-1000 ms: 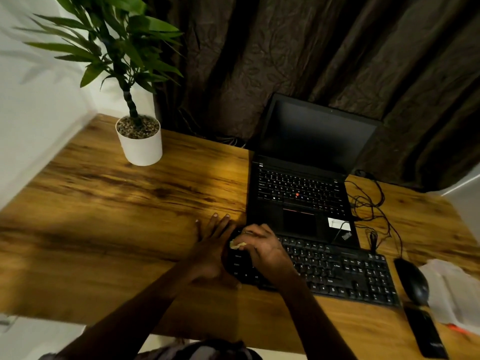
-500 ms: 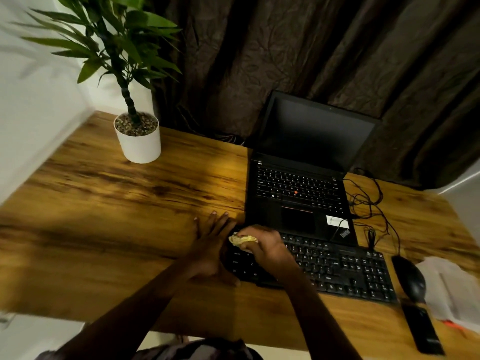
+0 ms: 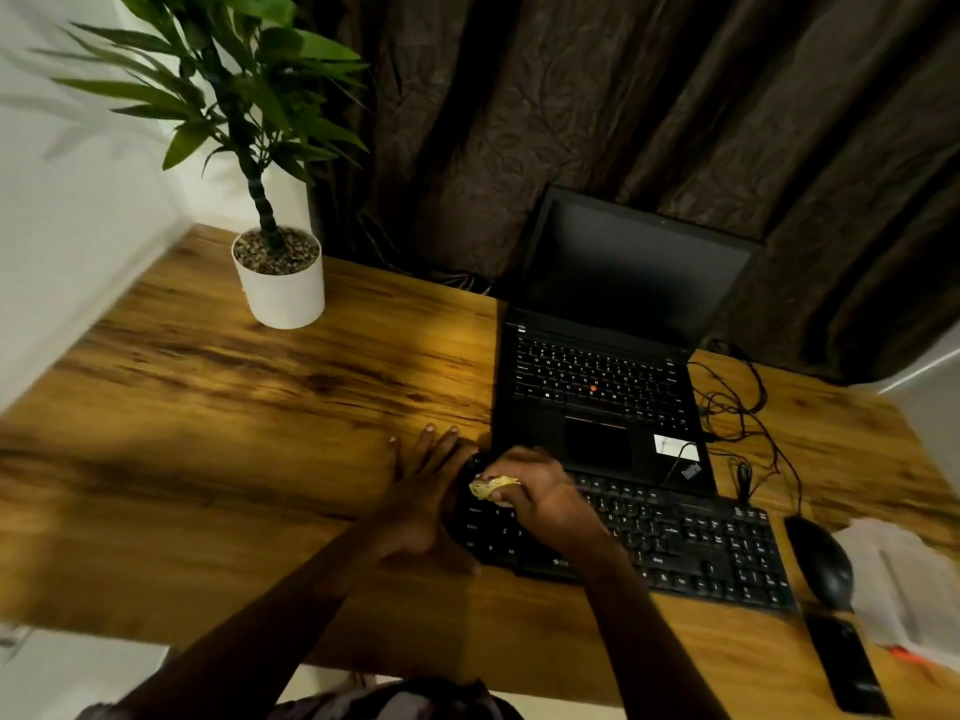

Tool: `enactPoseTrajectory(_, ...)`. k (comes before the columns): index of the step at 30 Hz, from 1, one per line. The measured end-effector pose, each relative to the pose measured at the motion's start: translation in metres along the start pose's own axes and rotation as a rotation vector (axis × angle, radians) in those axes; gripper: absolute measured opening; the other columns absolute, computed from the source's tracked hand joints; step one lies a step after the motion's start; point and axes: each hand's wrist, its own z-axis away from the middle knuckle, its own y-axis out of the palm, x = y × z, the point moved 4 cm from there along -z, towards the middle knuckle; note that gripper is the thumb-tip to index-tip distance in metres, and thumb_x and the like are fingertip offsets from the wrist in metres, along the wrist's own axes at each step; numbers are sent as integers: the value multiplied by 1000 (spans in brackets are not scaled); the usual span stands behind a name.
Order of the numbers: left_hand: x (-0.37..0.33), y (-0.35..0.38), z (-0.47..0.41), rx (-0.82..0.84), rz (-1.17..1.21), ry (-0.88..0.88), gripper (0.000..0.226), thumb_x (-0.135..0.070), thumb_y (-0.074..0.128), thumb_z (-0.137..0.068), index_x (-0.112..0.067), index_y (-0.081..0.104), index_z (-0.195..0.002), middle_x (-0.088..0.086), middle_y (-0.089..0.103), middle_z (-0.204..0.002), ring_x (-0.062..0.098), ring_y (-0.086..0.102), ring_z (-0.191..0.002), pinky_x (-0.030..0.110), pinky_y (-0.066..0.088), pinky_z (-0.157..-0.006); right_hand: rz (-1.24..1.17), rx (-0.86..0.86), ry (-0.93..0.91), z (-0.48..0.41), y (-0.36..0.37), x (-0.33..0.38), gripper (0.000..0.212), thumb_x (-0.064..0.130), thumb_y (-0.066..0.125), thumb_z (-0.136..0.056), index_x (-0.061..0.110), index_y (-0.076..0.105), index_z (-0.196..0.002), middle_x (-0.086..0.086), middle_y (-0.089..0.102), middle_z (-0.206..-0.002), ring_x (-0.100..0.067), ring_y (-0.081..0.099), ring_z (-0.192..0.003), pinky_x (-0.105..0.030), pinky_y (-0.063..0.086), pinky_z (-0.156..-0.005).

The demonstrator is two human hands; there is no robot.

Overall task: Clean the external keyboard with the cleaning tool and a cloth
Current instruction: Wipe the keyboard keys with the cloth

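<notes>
A black external keyboard (image 3: 675, 548) lies on the wooden desk (image 3: 234, 433) in front of an open laptop. My right hand (image 3: 540, 493) is closed around a small crumpled yellowish cloth (image 3: 491, 486) and presses it on the keys at the keyboard's top left corner. My left hand (image 3: 421, 491) rests flat with fingers spread on the desk, against the keyboard's left end. The keys under both hands are hidden. No separate cleaning tool shows.
A black laptop (image 3: 602, 387) stands open behind the keyboard, with tangled cables (image 3: 737, 407) to its right. A black mouse (image 3: 821, 561), a dark phone (image 3: 847, 665) and white papers (image 3: 898, 579) lie at the right. A potted plant (image 3: 280, 283) stands far left. Dark curtains hang behind.
My right hand with the cloth has shifted slightly up and left over the keyboard's left corner. My left hand has stayed flat in place.
</notes>
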Motion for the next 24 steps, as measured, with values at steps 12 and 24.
enactPoseTrajectory(12,3,3,-1,-45,39,38,152,-88,71,-37,-34,-4,-158,-6,-22,-165,20,-38,-144,56,-34,-107,-72,-144,56,30,-18,-21,20,21,64,-90,26,70,-107,10,64,-106,-7,59,-103,-36,50,-89)
enactPoseTrajectory(24,3,2,0,-72,35,37,147,-80,81,-43,-36,0,-157,-8,-17,-166,20,-35,-146,54,-35,-105,-23,-133,87,48,-42,-45,29,1,70,-84,21,74,-104,7,66,-106,-9,64,-100,-38,55,-86)
